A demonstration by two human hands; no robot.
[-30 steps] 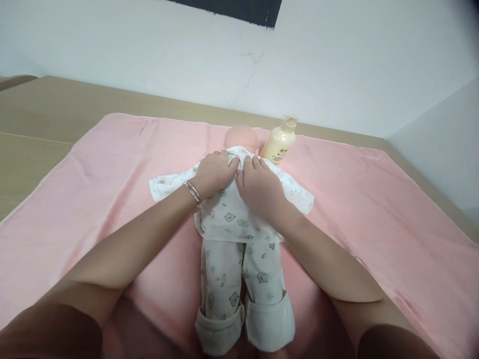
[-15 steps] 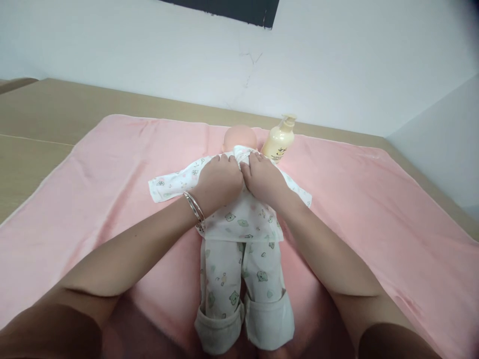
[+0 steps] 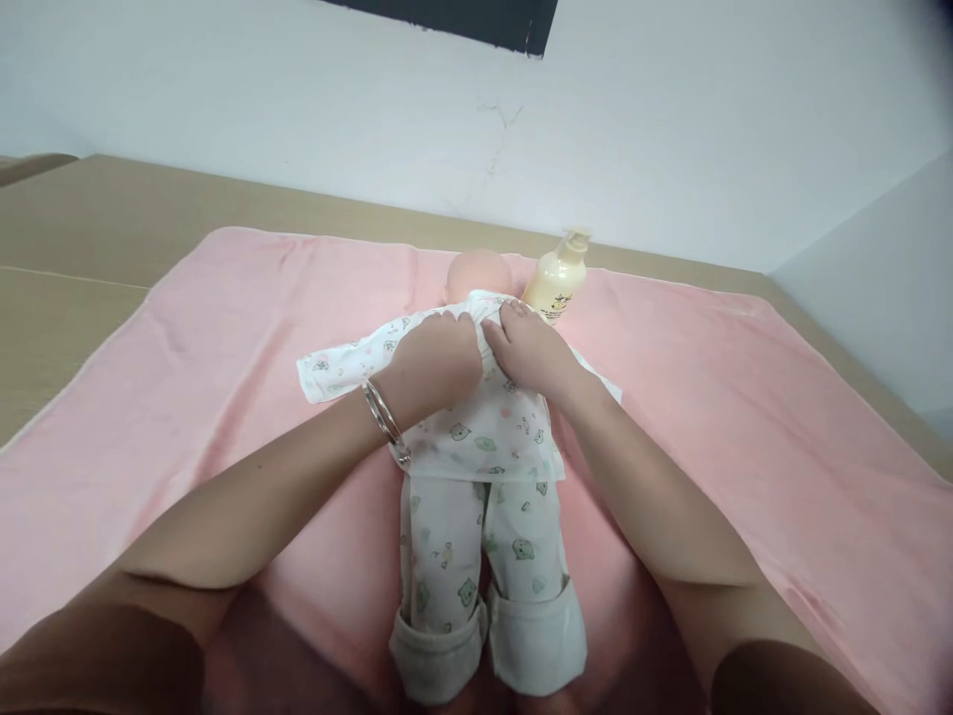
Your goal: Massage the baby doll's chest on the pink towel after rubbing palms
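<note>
A baby doll point(image 3: 478, 276) lies on a pink mat with its head away from me. It wears a white long-sleeved shirt point(image 3: 487, 442) and matching trousers point(image 3: 447, 541), both printed with small green animals. At the upper chest, just below the neck, my left hand point(image 3: 438, 362) is closed on the shirt's front, bangles at its wrist. My right hand point(image 3: 532, 348) grips the cloth beside it, thumb and fingers bent over the fabric near the collar. What the fingertips pinch is mostly hidden. The trouser legs end in wide turned-up cuffs point(image 3: 537, 641).
A cream pump bottle point(image 3: 558, 278) stands right of the doll's head. The pink mat point(image 3: 245, 417) covers much of the wooden table point(image 3: 126, 214). A white wall point(image 3: 298, 109) rises behind the table, with a dark panel point(image 3: 476, 18) at the top.
Both hands stay at the shirt's upper front. The fingers have shifted slightly, and the cloth between them near the collar lies a little differently. Doll and bottle are in place.
</note>
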